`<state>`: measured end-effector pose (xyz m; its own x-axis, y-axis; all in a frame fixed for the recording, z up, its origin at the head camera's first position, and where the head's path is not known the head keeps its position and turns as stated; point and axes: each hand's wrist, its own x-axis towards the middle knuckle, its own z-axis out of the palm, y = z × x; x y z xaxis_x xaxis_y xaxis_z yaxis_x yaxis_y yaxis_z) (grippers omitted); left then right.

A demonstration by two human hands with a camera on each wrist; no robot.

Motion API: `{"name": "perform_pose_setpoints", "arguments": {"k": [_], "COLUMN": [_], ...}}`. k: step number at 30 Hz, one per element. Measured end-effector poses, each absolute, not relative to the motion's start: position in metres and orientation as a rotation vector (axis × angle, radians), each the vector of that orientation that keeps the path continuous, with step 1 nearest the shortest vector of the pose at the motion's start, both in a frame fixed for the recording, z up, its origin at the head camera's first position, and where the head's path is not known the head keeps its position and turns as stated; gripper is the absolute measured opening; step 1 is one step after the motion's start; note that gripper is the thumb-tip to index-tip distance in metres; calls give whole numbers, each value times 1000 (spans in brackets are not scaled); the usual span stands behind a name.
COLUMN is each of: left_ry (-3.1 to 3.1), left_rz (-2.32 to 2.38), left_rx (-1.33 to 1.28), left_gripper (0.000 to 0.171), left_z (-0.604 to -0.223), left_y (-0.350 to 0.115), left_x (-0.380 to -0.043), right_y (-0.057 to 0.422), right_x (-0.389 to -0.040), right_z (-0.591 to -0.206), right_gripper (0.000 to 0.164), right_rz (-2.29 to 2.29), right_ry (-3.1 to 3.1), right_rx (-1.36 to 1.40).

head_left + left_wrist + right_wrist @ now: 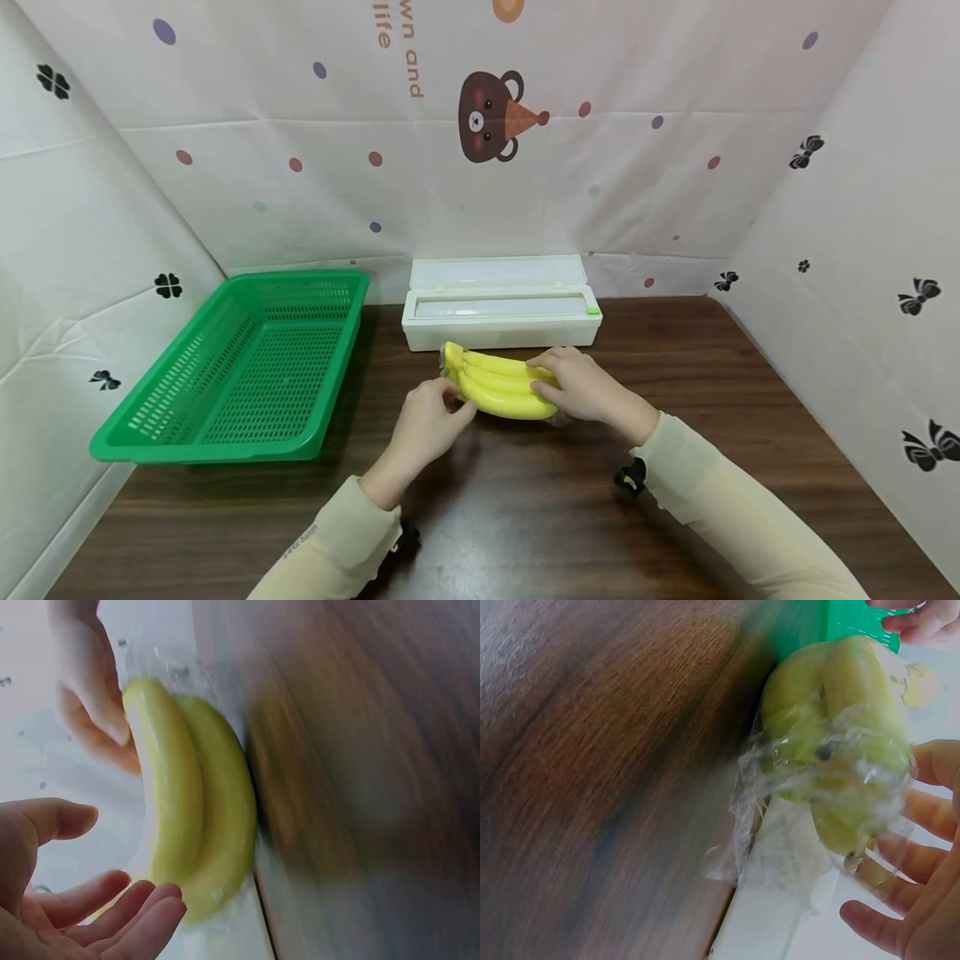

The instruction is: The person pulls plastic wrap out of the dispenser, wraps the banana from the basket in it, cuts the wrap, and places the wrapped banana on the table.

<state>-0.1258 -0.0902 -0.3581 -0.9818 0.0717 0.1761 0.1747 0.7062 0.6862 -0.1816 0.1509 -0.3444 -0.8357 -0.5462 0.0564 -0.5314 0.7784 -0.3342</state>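
A bunch of yellow bananas lies on the brown table, wrapped in clear plastic film. Loose film bunches up around the banana tips in the right wrist view. My left hand is at the stem end, its fingers loosely bent and the thumb apart from them. Whether those fingertips touch the film is hard to tell. At the other end, my right hand rests on the bananas. In the right wrist view its fingers are spread along the wrapped tips.
Behind the bananas stands a long white wrap dispenser box with its lid raised and a green slider at the right. A green slotted basket sits on the left of the table. Patterned white sheets hang around the back and sides.
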Motion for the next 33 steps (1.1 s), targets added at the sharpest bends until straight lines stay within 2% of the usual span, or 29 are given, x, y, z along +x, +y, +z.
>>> {"name": "perform_pose_setpoints", "arguments": {"k": [6,13,16,33], "left_ry": [-2866,-2975,-3014,-3027], "left_rz": [-1213,-1158,-1083,-954], "left_rx": [-366,-590,-646,-715], "left_gripper": [27,49,54,51], "left_z": [-356,-356,-357,-357], "left_y": [-78,-67,-65,-64], "left_x": [-118,-110,-109,-108], "right_y": [152,153,153,154], "right_x": [-179,-178,-177,-168], "right_z": [-343,-344,-344,-345], "right_gripper": [38,38,38,35], "right_rz": [-584,-614,-626,-709], "right_ry": [2905,2885,2874,2856], "right_rx": [-857,-862,-876,-886]}}
